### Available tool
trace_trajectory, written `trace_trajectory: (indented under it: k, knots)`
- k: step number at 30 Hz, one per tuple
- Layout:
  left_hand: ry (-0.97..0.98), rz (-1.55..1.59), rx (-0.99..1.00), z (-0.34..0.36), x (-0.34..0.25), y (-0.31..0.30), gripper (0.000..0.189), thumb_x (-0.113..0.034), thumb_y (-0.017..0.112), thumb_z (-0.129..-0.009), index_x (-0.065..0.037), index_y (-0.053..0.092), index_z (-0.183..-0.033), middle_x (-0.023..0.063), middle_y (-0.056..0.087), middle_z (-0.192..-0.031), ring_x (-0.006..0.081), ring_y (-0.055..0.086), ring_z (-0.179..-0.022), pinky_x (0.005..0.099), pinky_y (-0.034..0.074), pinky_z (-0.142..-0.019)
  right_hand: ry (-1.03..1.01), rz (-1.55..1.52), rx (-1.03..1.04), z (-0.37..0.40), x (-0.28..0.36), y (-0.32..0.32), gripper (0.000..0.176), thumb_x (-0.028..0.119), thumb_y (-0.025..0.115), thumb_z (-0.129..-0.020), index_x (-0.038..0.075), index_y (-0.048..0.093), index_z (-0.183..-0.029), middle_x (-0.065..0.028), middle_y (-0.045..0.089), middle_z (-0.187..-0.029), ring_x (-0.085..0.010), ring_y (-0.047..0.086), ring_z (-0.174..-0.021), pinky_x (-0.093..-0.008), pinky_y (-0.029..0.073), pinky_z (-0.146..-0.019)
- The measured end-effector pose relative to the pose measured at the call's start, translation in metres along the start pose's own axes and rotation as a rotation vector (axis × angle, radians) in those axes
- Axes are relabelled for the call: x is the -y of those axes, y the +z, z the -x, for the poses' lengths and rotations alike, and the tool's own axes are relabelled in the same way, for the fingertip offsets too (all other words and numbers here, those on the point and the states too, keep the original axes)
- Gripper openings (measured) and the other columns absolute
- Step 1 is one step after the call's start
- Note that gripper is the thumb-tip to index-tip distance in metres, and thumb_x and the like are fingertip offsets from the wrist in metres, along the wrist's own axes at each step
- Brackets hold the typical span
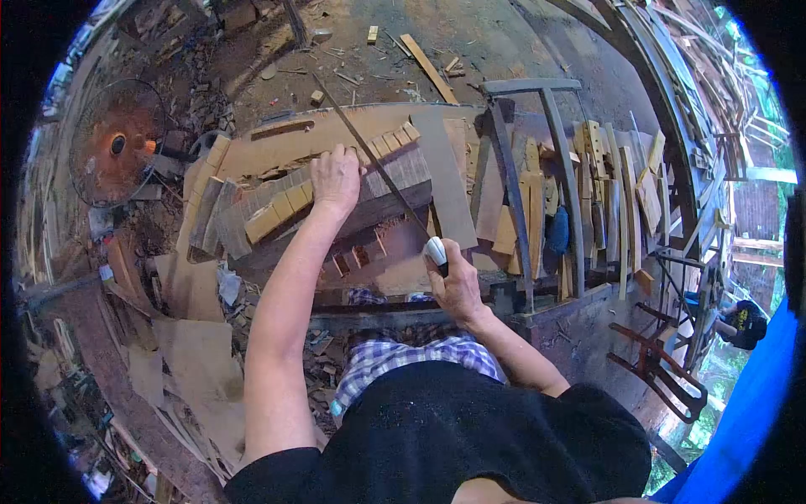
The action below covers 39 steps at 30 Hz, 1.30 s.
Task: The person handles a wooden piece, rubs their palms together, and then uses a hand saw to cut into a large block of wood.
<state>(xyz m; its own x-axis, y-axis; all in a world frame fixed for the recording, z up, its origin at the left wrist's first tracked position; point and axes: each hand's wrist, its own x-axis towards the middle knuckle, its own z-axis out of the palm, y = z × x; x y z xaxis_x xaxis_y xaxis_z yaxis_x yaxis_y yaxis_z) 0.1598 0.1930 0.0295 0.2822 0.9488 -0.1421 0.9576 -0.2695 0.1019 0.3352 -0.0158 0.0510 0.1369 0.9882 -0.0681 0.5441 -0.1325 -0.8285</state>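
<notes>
Black shirt [470, 428] and checked shorts [420, 357] belong to the person, who is close against the near edge of the bench [239, 158]. Across that bench, from near its left end toward the far edge, lies a slanting row of wood blocks [386, 186], packed side by side, their faces grey and their ends yellow. At the right end, wood strips [625, 210] crowd together, mostly lying away from the near edge toward the far one. Off the left end, well apart from the blocks, I can see a round fan [117, 144]. A grey wooden frame [550, 143] reaches over the strips, from the far edge down to the near one. Just beside the row's right end is a flat board [445, 185]. Aslant over the blocks runs a long thin blade [393, 186], its tip out past the far edge; from here I can't tell whether it has teeth. The left hand [336, 181] presses on the blocks, fingers bent over their far side, just left of the blade. The right hand [457, 290] is closed round the blade's handle [435, 251], above the near edge. Smallest, a blue thing [557, 229] rests among the strips.
</notes>
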Motion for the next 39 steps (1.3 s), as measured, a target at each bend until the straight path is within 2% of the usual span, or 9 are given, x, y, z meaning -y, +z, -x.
trace_trajectory:
  k: [2, 6, 9, 11, 14, 17, 22, 31, 39]
  knots:
    - [0.061, 0.037, -0.13, 0.007, 0.0, 0.0, 0.028, -0.026, 0.07, -0.078, -0.006, 0.063, -0.097, 0.011, 0.059, -0.096, 0.0284, 0.06, -0.092, 0.0449, 0.045, -0.079, -0.038, 0.004, -0.005, -0.001, 0.001, -0.002, 0.033, 0.012, 0.062, -0.088, 0.007, 0.044, -0.114, -0.0251, 0.061, -0.09, -0.0456, 0.06, -0.082, -0.0497, 0.047, -0.065]
    - [0.006, 0.04, -0.108, 0.011, -0.002, 0.004, 0.03, -0.024, 0.064, -0.083, -0.008, 0.062, -0.109, 0.0103, 0.059, -0.104, 0.0271, 0.057, -0.102, 0.0438, 0.042, -0.088, -0.02, 0.031, -0.017, -0.003, 0.0, -0.003, 0.031, 0.011, 0.062, -0.088, 0.007, 0.044, -0.113, -0.0245, 0.061, -0.089, -0.0457, 0.06, -0.082, -0.0496, 0.047, -0.066]
    - [0.0, -0.09, -0.197, -0.002, -0.007, 0.017, 0.025, -0.02, 0.067, -0.08, -0.005, 0.064, -0.099, 0.0115, 0.06, -0.095, 0.0314, 0.062, -0.089, 0.0457, 0.047, -0.079, -0.027, 0.022, -0.024, -0.004, -0.002, -0.004, 0.031, 0.012, 0.062, -0.087, 0.007, 0.045, -0.112, -0.0247, 0.06, -0.089, -0.0459, 0.06, -0.082, -0.0498, 0.047, -0.066]
    - [0.025, -0.167, -0.031, -0.007, -0.011, 0.017, 0.019, -0.012, 0.062, -0.081, -0.001, 0.067, -0.095, 0.0156, 0.063, -0.093, 0.0327, 0.065, -0.087, 0.0452, 0.052, -0.076, -0.033, 0.037, -0.004, -0.003, -0.004, -0.003, 0.031, 0.01, 0.061, -0.089, 0.006, 0.044, -0.115, -0.0246, 0.061, -0.091, -0.0452, 0.061, -0.084, -0.0466, 0.049, -0.067]
    - [0.062, -0.201, 0.024, -0.01, -0.018, 0.01, 0.016, -0.004, 0.057, -0.08, 0.002, 0.069, -0.09, 0.0197, 0.065, -0.093, 0.033, 0.068, -0.086, 0.0433, 0.056, -0.073, -0.022, 0.051, 0.007, -0.003, -0.007, -0.001, 0.032, 0.011, 0.062, -0.088, 0.005, 0.044, -0.114, -0.0246, 0.061, -0.091, -0.0456, 0.061, -0.084, -0.0477, 0.048, -0.067]
    - [0.064, -0.23, 0.136, -0.012, -0.019, 0.006, 0.019, -0.005, 0.055, -0.084, 0.002, 0.067, -0.096, 0.018, 0.063, -0.099, 0.0341, 0.066, -0.091, 0.0429, 0.055, -0.078, -0.042, 0.052, -0.005, -0.001, -0.004, 0.0, 0.036, 0.01, 0.064, -0.084, 0.003, 0.044, -0.112, -0.0255, 0.06, -0.088, -0.0457, 0.06, -0.08, -0.0506, 0.048, -0.066]
    - [0.07, -0.202, 0.06, -0.009, -0.018, 0.012, 0.018, -0.003, 0.054, -0.084, 0.006, 0.066, -0.093, 0.0207, 0.063, -0.095, 0.0361, 0.065, -0.091, 0.0429, 0.055, -0.075, -0.128, 0.137, -0.001, 0.008, -0.008, 0.004, 0.044, 0.01, 0.066, -0.079, 0.003, 0.041, -0.115, -0.0188, 0.054, -0.08, -0.0391, 0.058, -0.073, -0.0476, 0.047, -0.063]
    - [0.084, -0.168, 0.001, 0.0, -0.012, 0.014, 0.017, -0.006, 0.052, -0.084, 0.001, 0.066, -0.09, 0.0161, 0.062, -0.096, 0.0351, 0.063, -0.089, 0.0445, 0.053, -0.077, -0.118, 0.17, -0.018, -0.035, -0.007, 0.042, 0.04, 0.011, 0.062, -0.08, 0.004, 0.04, -0.113, -0.0189, 0.054, -0.079, -0.0404, 0.059, -0.074, -0.0493, 0.048, -0.063]
    - [0.102, -0.078, -0.087, 0.002, -0.007, 0.02, 0.017, -0.01, 0.053, -0.085, 0.0, 0.064, -0.094, 0.0142, 0.061, -0.098, 0.0356, 0.06, -0.093, 0.0456, 0.052, -0.077, -0.087, 0.102, 0.021, -0.025, 0.001, 0.027, 0.033, 0.01, 0.061, -0.081, 0.005, 0.039, -0.105, -0.021, 0.055, -0.08, -0.0423, 0.059, -0.077, -0.051, 0.048, -0.064]
